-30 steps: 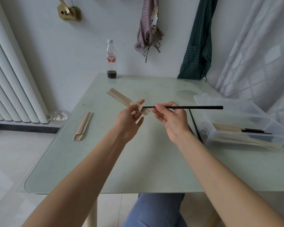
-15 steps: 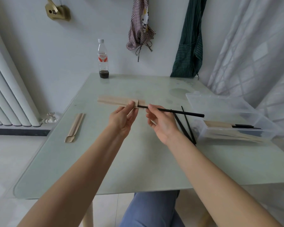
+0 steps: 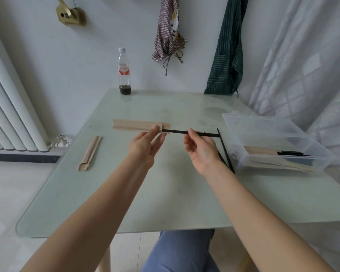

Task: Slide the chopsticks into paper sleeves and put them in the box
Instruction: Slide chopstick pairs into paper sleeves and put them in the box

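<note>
A white wall at the back, with a pale green glass table (image 3: 165, 193) in front of it. Above the table, held up in the air, a brown paper sleeve (image 3: 137, 125), lying flat and level. Pinched near its open end by the left hand (image 3: 145, 146), thumb on top and fingers under. Sticking out of that open end, to the right, a black chopstick (image 3: 177, 132), with its tip tucked inside the paper. Pinched near the middle by the right hand (image 3: 201, 150), with thumb and fingers curled round it. So the stick runs between the two hands, left hand at the paper end and right hand further along.

Just behind the right hand, flat on the table, more black chopsticks (image 3: 225, 152), pointing away. Right beside those, a clear plastic box (image 3: 243, 122) with wrapped chopsticks (image 3: 263, 150) lying inside. Well off to the left on the table, a spare sleeve (image 3: 89, 153). At the far edge, by the wall, a bottle (image 3: 124, 71) with a little dark drink at the bottom.
</note>
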`<state>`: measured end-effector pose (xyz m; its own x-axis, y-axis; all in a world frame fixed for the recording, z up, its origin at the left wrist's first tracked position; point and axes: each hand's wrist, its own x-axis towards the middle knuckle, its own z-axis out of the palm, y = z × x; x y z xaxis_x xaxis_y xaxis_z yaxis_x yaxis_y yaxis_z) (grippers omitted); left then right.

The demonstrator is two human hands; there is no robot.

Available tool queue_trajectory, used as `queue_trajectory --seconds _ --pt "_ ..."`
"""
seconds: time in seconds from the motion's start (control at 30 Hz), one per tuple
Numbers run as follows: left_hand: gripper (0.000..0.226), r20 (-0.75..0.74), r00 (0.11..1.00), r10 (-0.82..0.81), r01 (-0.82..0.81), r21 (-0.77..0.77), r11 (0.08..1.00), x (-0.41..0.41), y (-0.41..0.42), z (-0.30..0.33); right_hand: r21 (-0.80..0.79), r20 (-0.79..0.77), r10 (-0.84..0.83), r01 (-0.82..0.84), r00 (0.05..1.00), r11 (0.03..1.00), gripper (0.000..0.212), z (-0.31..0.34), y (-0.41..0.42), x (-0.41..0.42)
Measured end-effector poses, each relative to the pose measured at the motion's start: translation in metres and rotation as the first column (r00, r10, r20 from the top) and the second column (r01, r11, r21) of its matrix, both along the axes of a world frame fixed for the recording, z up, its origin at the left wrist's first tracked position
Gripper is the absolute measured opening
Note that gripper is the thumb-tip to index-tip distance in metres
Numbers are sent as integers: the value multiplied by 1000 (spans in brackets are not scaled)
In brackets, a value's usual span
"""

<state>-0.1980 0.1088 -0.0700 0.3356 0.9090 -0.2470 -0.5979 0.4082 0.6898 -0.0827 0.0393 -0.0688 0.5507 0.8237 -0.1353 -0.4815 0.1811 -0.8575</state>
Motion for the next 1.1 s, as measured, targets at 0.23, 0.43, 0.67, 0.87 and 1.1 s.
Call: queue_trajectory --seconds 0.23,0.43,0.67,0.87,1.1 --pt "6 33 999 -8 7 29 1000 6 -6 6 -49 39 16 -14 999 999 11 6 -3 2" --pt "9 -118 991 71 -74 -25 997 4 -3 1 -228 394 -95 198 914 953 44 -9 -4 27" --pt "8 -353 936 -16 59 110 992 29 -10 2 -654 756 515 447 404 610 44 -14 -2 54" --pt "14 -393 919 -30 78 106 991 32 -3 -8 -689 626 748 607 223 396 40 -20 3 60" --pt "14 -412 909 -59 106 93 990 34 3 -15 -673 604 781 627 160 392 45 -20 7 64"
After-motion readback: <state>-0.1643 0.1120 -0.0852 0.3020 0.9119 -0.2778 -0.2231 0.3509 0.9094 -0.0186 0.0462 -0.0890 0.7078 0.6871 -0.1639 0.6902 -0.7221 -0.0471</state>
